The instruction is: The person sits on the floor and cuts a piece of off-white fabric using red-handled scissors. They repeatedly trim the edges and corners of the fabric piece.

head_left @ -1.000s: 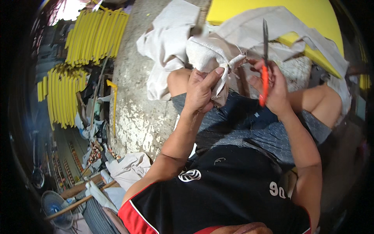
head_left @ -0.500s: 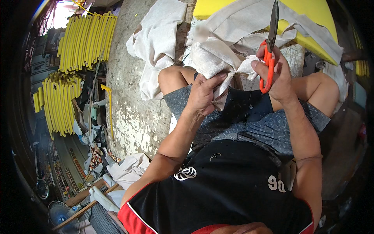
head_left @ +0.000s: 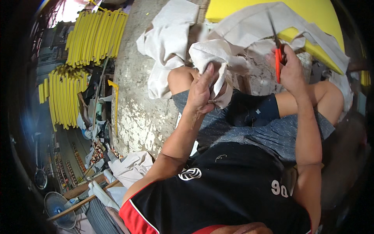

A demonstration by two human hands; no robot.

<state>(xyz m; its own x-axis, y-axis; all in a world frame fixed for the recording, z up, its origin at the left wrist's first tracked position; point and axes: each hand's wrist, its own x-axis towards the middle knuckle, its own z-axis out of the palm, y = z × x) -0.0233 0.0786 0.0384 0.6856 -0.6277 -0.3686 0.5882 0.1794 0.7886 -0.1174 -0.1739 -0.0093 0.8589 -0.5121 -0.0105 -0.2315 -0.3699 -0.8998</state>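
Observation:
My left hand [head_left: 201, 87] grips a bunched piece of off-white fabric [head_left: 212, 52] above my lap, thumb on top and a fold hanging below the fingers. To its right, my right hand [head_left: 292, 72] is closed around orange-handled scissors [head_left: 277, 64], whose dark blades point up and away from me, slightly blurred. The scissors are apart from the cloth in my left hand. Beyond both hands, a long strip of pale fabric [head_left: 241, 25] lies partly over a yellow foam slab [head_left: 323, 23].
Another off-white cloth [head_left: 165, 43] drapes on the worn board [head_left: 136, 113] to the left. Stacks of yellow bars [head_left: 95, 37] stand at far left, near a yellow angled piece [head_left: 115, 101]. A fan [head_left: 60, 210] and crumpled cloth [head_left: 132, 167] are at lower left.
My right hand has moved away to the right with the scissors, letting go of the fabric end it was pinching. My left hand has turned the bunched fabric more upright.

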